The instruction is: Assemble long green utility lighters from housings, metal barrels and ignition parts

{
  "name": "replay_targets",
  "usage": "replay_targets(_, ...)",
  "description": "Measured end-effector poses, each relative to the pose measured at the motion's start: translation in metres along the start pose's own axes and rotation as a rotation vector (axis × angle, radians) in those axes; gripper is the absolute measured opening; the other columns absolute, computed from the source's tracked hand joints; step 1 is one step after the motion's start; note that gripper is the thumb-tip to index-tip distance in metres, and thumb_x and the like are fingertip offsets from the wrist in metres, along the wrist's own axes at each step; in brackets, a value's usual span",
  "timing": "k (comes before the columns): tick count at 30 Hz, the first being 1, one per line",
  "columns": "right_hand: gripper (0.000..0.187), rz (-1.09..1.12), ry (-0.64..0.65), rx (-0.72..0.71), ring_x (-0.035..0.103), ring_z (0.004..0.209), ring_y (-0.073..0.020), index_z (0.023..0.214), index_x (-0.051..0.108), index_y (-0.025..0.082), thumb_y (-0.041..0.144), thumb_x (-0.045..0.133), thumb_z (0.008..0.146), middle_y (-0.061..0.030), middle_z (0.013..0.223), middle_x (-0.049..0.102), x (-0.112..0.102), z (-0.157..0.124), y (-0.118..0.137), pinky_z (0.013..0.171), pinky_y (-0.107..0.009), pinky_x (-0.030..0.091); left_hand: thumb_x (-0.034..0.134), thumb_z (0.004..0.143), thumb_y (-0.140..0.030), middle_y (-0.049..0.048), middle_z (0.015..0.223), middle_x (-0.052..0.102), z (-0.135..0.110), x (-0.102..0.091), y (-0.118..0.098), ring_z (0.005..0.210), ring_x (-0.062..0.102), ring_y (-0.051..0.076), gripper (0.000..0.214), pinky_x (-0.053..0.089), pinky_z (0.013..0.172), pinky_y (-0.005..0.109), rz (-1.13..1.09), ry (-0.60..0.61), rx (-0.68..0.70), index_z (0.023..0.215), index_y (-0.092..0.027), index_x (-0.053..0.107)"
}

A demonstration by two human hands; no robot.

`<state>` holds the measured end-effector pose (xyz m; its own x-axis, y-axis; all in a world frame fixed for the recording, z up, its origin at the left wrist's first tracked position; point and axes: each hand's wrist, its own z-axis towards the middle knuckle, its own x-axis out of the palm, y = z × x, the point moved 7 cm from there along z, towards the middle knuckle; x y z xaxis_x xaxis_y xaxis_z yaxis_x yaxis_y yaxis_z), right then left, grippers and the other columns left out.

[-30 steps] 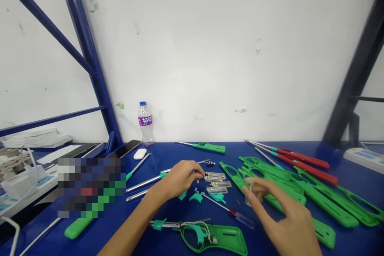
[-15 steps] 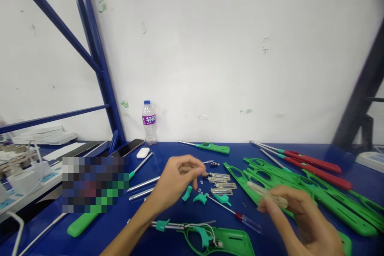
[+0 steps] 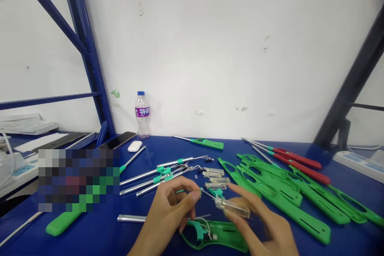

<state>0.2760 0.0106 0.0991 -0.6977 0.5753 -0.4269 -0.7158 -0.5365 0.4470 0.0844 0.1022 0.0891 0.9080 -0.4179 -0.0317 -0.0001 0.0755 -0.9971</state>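
Note:
My right hand (image 3: pixel 258 220) pinches a clear plastic fuel tank (image 3: pixel 232 207) between thumb and fingers, above the table. Close by on its left, my left hand (image 3: pixel 174 204) has thumb and forefinger pressed together; anything in them is too small to make out. Beneath both hands lies an opened green lighter shell (image 3: pixel 231 234) with a teal trigger (image 3: pixel 198 230), white wires and a metal tube (image 3: pixel 130 219). Several more clear tanks (image 3: pixel 214 180) rest beyond the hands, next to a loose teal trigger (image 3: pixel 219 192). A thin screwdriver shaft (image 3: pixel 208 194) shows between the hands, its handle hidden.
Several green shell halves (image 3: pixel 288 204) and red lighters (image 3: pixel 300 166) lie on the right. Metal tubes with teal parts (image 3: pixel 141 177) are on the left. Farther back are a green lighter (image 3: pixel 207 143), a bottle (image 3: pixel 142 116), a white case (image 3: pixel 135 146) and a phone (image 3: pixel 120 140).
My right hand has brought the clear tank leftward, close to my left hand. My left hand has drawn back from the row of tanks, nearer to me. The view has shifted slightly.

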Motion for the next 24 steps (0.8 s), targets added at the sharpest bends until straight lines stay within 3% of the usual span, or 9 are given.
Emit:
replay_targets(4, 0.017, 0.036, 0.05, -0.055, 0.084, 0.087, -0.0188, 0.115, 0.079, 0.03, 0.024, 0.072, 0.101, 0.0006, 0.105, 0.086, -0.004, 0.002, 0.009, 0.081, -0.02, 0.067, 0.08, 0.084, -0.068, -0.0029, 0.054, 0.061, 0.002, 0.004, 0.009, 0.038, 0.04, 0.005, 0.053, 0.029, 0.037, 0.015, -0.048, 0.023, -0.004, 0.096, -0.016, 0.073)
replay_targets(15, 0.024, 0.096, 0.085, -0.056, 0.082, 0.094, -0.0156, 0.12, 0.076, 0.029, 0.016, 0.072, 0.101, 0.0019, 0.11, 0.085, 0.0, 0.003, 0.014, 0.086, -0.021, 0.066, 0.083, 0.086, -0.061, -0.0044, 0.055, 0.061, -0.003, 0.019, 0.006, 0.036, 0.032, 0.002, 0.046, 0.021, 0.034, 0.014, -0.055, 0.115, -0.069, 0.098, -0.018, 0.073)
replay_targets(20, 0.023, 0.106, 0.091, -0.089, 0.082, 0.092, -0.015, 0.121, 0.076, 0.027, 0.016, 0.072, 0.101, 0.0014, 0.109, 0.085, 0.001, 0.003, 0.016, 0.084, -0.02, 0.065, 0.083, 0.088, -0.056, -0.0038, 0.077, 0.064, -0.004, 0.019, 0.004, 0.045, 0.049, 0.002, 0.04, 0.025, 0.037, 0.012, -0.099, 0.124, -0.02, 0.103, -0.021, 0.072)
replay_targets(24, 0.024, 0.098, 0.114, -0.076, 0.082, 0.091, -0.0149, 0.121, 0.076, 0.029, 0.017, 0.073, 0.1, 0.0026, 0.109, 0.085, 0.003, 0.002, 0.015, 0.083, -0.02, 0.066, 0.082, 0.09, -0.055, -0.005, 0.078, 0.06, -0.002, 0.019, 0.008, 0.048, 0.053, 0.003, 0.038, 0.024, 0.038, 0.012, -0.15, 0.163, -0.009, 0.108, -0.023, 0.072)
